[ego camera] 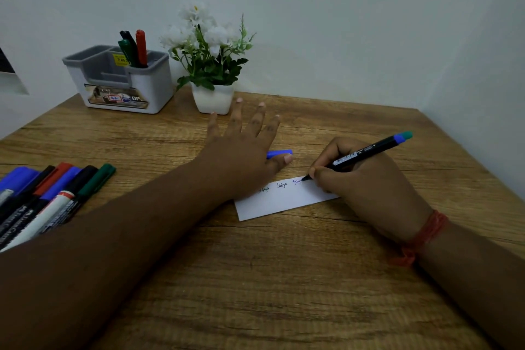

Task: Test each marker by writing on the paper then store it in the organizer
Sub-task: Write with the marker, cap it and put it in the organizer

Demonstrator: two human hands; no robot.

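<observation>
I am watching the right hand point(366, 179) gripping the marker point(366, 152), its tip touching the paper point(284, 202) near the paper's right end. The left hand point(241, 150) is lying flat with straight fingers, pressing the paper's left end on the worktop point(284, 278). I am judging that the word may run off the edge, or the paper may slide if that pressing weakens. The blue cap point(279, 153), lying loose beside the thumb, may roll away. The organizer point(119, 85) is holding three markers point(133, 48) upright in its back compartment; its other compartments are looking empty.
</observation>
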